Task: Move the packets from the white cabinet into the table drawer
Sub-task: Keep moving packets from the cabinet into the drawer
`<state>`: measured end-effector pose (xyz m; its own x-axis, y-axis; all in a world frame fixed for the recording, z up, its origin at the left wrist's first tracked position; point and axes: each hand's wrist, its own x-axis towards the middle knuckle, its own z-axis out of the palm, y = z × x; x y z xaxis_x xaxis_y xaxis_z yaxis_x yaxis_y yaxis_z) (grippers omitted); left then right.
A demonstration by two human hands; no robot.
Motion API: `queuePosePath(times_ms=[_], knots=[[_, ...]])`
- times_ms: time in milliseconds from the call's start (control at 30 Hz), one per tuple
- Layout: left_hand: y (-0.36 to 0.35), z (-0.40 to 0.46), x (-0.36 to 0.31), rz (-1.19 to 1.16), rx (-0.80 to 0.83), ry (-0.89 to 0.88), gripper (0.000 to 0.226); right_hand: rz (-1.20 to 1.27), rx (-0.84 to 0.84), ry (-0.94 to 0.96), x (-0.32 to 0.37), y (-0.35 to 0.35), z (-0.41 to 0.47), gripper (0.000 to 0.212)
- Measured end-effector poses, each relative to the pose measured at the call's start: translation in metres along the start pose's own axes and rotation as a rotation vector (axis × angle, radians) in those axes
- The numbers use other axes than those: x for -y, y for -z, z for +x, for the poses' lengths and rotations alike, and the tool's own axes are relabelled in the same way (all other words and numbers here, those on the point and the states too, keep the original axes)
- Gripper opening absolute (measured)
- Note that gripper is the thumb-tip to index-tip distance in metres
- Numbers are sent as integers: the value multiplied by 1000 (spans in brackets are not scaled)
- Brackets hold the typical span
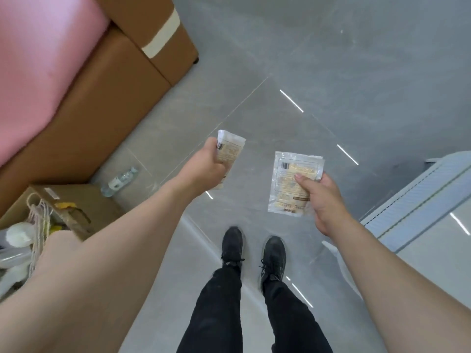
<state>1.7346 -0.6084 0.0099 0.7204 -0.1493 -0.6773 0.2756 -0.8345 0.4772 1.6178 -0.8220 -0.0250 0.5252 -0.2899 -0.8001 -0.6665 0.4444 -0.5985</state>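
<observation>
Two packets, one to each hand, both held out over the grey floor ahead of the person's black shoes. Item one — left hand, fingers curled round a pale printed packet, which bends in the grip with its top edge poking up past the knuckles. Item two — right hand, thumb pressed on the face of a flat clear packet and the other fingers behind it, pinching its right side; a barcode shows at the upper left corner (print too small to read). The packets are apart, not touching. At the left: a brown sofa with a pink cover, a plastic bottle lying on the floor, and an open cardboard box holding assorted things. At the right edge, a white ribbed unit.
</observation>
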Motion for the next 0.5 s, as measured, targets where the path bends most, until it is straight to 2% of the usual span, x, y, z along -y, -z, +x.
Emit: queuePosePath(times_ms=[267, 500], knots=[[31, 109, -106, 150, 25, -118, 19, 110, -101, 34, 91, 9, 59, 17], [11, 176, -244, 267, 133, -219, 23, 237, -218, 31, 178, 72, 108, 15]])
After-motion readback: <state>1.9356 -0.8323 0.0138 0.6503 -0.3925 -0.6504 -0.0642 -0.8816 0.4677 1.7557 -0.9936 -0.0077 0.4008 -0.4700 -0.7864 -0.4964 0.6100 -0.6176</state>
